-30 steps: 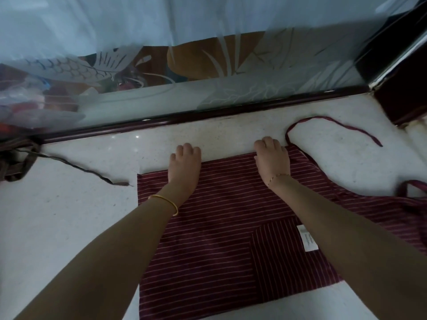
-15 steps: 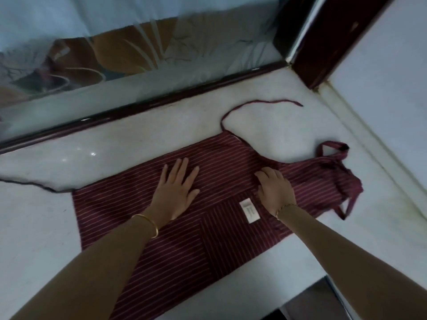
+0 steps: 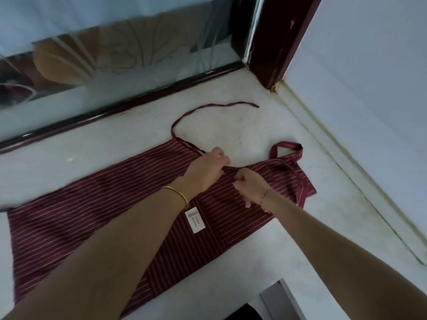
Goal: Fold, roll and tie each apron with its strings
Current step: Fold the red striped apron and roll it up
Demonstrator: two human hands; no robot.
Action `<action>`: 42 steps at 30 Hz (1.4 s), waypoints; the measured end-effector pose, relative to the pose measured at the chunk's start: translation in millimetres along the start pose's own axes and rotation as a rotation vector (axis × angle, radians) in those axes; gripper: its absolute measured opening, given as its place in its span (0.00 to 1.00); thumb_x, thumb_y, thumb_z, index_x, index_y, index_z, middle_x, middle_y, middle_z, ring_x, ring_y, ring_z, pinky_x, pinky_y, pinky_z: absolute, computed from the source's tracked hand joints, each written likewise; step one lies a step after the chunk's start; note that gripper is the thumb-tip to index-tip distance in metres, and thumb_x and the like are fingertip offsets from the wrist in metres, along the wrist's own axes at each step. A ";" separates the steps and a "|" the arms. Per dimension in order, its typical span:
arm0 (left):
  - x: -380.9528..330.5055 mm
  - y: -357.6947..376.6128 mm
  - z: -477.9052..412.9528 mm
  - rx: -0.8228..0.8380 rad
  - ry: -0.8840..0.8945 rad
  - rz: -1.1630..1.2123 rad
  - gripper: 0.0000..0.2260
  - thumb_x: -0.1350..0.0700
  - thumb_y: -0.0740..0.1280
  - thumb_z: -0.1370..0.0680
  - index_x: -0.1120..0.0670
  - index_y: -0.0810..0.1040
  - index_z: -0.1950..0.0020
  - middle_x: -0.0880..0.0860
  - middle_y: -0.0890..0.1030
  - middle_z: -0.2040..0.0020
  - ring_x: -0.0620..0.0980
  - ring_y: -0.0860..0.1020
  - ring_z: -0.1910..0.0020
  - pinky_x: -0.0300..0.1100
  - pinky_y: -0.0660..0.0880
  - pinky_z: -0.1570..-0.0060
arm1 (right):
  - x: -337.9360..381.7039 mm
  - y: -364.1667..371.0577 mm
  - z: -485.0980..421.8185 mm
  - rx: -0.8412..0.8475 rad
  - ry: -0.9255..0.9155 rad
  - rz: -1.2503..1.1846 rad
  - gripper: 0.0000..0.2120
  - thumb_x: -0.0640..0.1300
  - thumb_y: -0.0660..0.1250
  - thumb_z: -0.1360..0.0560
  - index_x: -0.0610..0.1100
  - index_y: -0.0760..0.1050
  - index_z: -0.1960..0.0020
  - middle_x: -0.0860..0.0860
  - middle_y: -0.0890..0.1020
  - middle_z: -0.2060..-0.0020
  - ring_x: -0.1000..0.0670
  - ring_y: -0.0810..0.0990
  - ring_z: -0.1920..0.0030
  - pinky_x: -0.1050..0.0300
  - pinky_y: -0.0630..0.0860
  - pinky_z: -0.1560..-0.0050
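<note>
A maroon apron (image 3: 92, 215) with thin white stripes lies flat on a pale stone counter (image 3: 242, 125), folded lengthwise, a white label (image 3: 195, 220) showing. One waist string (image 3: 208, 109) curls across the counter behind it. The neck loop (image 3: 287, 150) lies at the right end. My left hand (image 3: 205, 172) pinches the apron's far edge where the bib narrows. My right hand (image 3: 250, 188) sits just right of it, fingers curled on the same stretch of cloth.
A frosted glass panel (image 3: 115, 65) in a dark frame runs along the counter's far side. A dark wooden post (image 3: 277, 42) stands at the back corner, with a white wall (image 3: 369, 88) on the right. The counter's front edge (image 3: 277, 296) is near my right forearm.
Both hands left the flat cloth and moved right to the narrowing bib edge, where they now pinch it. The view swung right, and the far-left string went out of view.
</note>
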State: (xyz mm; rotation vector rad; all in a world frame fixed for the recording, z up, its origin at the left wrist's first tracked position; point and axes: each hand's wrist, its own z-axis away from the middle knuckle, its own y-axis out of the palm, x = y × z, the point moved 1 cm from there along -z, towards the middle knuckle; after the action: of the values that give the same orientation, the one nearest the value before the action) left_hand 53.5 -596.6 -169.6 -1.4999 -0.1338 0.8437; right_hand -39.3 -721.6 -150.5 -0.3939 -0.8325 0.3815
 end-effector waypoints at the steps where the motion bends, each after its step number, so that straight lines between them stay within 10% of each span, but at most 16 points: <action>1: 1.1 -7.7 -5.7 -0.014 -0.005 0.045 0.11 0.59 0.62 0.20 0.59 0.76 0.40 0.58 0.74 0.42 0.57 0.75 0.46 0.50 0.73 0.47 | 4.3 -13.2 -1.9 0.073 0.026 -0.046 0.04 0.38 0.60 0.23 0.40 0.70 0.57 0.48 0.73 0.71 0.55 0.70 0.82 0.60 0.69 0.75; 5: 21.5 -45.2 -30.0 -0.215 -0.383 0.371 0.08 0.56 0.60 0.19 0.58 0.77 0.49 0.55 0.79 0.55 0.53 0.78 0.55 0.47 0.75 0.51 | 29.9 -64.2 -13.4 0.126 0.027 -0.359 0.08 0.38 0.63 0.23 0.36 0.75 0.46 0.48 0.74 0.71 0.55 0.64 0.78 0.61 0.67 0.74; 8: 46.7 -76.7 -51.7 -0.584 -0.724 0.833 0.18 0.56 0.60 0.20 0.55 0.66 0.30 0.58 0.76 0.38 0.55 0.77 0.43 0.51 0.74 0.39 | 45.7 -103.2 -21.4 -0.260 -0.031 -0.923 0.12 0.34 0.63 0.23 0.39 0.72 0.40 0.44 0.80 0.62 0.52 0.73 0.74 0.55 0.80 0.63; 10: 52.0 -82.4 -54.8 -0.633 -0.808 0.837 0.30 0.58 0.60 0.20 0.52 0.48 0.22 0.58 0.58 0.25 0.55 0.66 0.31 0.48 0.64 0.30 | 38.5 -117.2 -22.4 -0.493 -0.052 -0.845 0.14 0.32 0.62 0.24 0.41 0.70 0.39 0.45 0.80 0.57 0.49 0.78 0.68 0.51 0.82 0.57; 12: 42.2 -75.5 -51.8 -0.605 -0.801 0.675 0.31 0.62 0.60 0.20 0.54 0.46 0.22 0.57 0.48 0.23 0.54 0.62 0.28 0.46 0.62 0.29 | 16.3 -119.3 -17.1 -0.609 -0.045 -0.554 0.16 0.34 0.61 0.25 0.43 0.70 0.38 0.48 0.78 0.55 0.48 0.80 0.61 0.49 0.82 0.54; 17: -10.1 -27.5 -44.0 -0.353 -0.510 0.236 0.15 0.64 0.61 0.22 0.59 0.72 0.36 0.58 0.69 0.37 0.54 0.75 0.45 0.46 0.74 0.42 | -42.9 -105.8 4.2 -0.688 0.105 -0.050 0.13 0.50 0.63 0.27 0.46 0.68 0.46 0.51 0.75 0.52 0.51 0.75 0.58 0.56 0.70 0.62; 21: -75.1 6.5 -52.7 -0.074 -0.183 0.227 0.05 0.58 0.64 0.21 0.57 0.73 0.48 0.52 0.71 0.50 0.49 0.74 0.58 0.41 0.72 0.55 | -75.8 -92.6 12.2 -0.352 0.252 0.320 0.18 0.58 0.66 0.31 0.47 0.68 0.49 0.51 0.74 0.55 0.47 0.77 0.54 0.55 0.72 0.59; 27: -98.1 54.7 -54.4 0.453 -0.145 0.106 0.26 0.51 0.74 0.29 0.60 0.66 0.38 0.58 0.68 0.42 0.55 0.72 0.45 0.46 0.72 0.45 | -91.9 -107.0 24.4 -0.092 0.304 -0.438 0.03 0.35 0.63 0.25 0.37 0.70 0.56 0.46 0.74 0.75 0.47 0.74 0.75 0.51 0.76 0.69; 30: -99.6 59.5 -53.5 0.491 -0.154 0.018 0.35 0.50 0.75 0.31 0.58 0.60 0.32 0.59 0.65 0.39 0.57 0.70 0.41 0.51 0.72 0.40 | -85.0 -138.9 29.3 0.012 0.334 0.224 0.03 0.36 0.65 0.26 0.40 0.72 0.58 0.49 0.73 0.71 0.52 0.70 0.74 0.61 0.70 0.73; 34: -102.6 58.3 -54.8 0.508 -0.166 -0.023 0.40 0.49 0.76 0.31 0.58 0.56 0.29 0.59 0.64 0.36 0.58 0.68 0.39 0.52 0.70 0.37 | -54.7 -186.7 39.5 -0.325 0.319 0.823 0.07 0.35 0.60 0.24 0.43 0.73 0.58 0.51 0.71 0.68 0.50 0.73 0.62 0.57 0.69 0.60; 39: -104.3 57.6 -52.5 0.500 -0.197 0.013 0.38 0.51 0.76 0.31 0.56 0.56 0.31 0.59 0.63 0.35 0.57 0.67 0.37 0.53 0.69 0.36 | -15.0 -237.5 49.5 -0.874 0.071 0.862 0.09 0.33 0.61 0.26 0.40 0.76 0.49 0.43 0.76 0.52 0.40 0.73 0.46 0.51 0.66 0.54; 42: -104.2 57.2 -52.1 0.478 -0.208 0.058 0.42 0.53 0.77 0.32 0.52 0.52 0.28 0.59 0.62 0.33 0.57 0.67 0.36 0.53 0.69 0.35 | -1.3 -251.4 48.0 -0.929 -0.050 0.633 0.08 0.38 0.59 0.22 0.40 0.75 0.46 0.42 0.76 0.50 0.39 0.76 0.51 0.52 0.68 0.59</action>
State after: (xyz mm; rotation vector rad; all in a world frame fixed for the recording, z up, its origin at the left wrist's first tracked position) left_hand -14.8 -706.0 -184.4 -0.9721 -0.0366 0.9970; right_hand -34.1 -929.9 -2.0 -1.5372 -0.8885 0.5736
